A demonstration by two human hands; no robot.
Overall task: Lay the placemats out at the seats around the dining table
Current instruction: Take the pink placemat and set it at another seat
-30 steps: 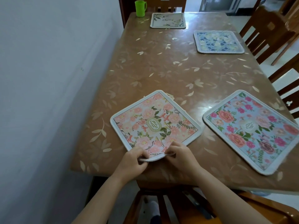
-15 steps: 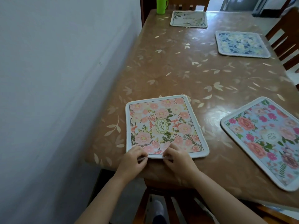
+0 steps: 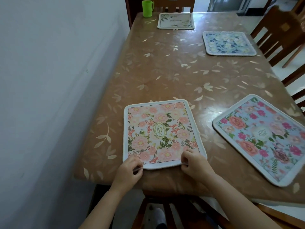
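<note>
Left hand [image 3: 127, 171] and right hand [image 3: 194, 164]: fingers pinched shut on the near edge of the peach floral placemat [image 3: 160, 133], at its two near corners. Placemat: flat at the near end of the dining table [image 3: 165, 66], long axis running near to far. Surface: brown leaf-patterned covering beside a white wall [image 3: 49, 96] at left; pink-rose placemat [image 3: 264, 138] at right, cut off by the frame.

left hand [image 3: 127, 172]: fingers pinched; right hand [image 3: 194, 164]: fingers pinched
</note>
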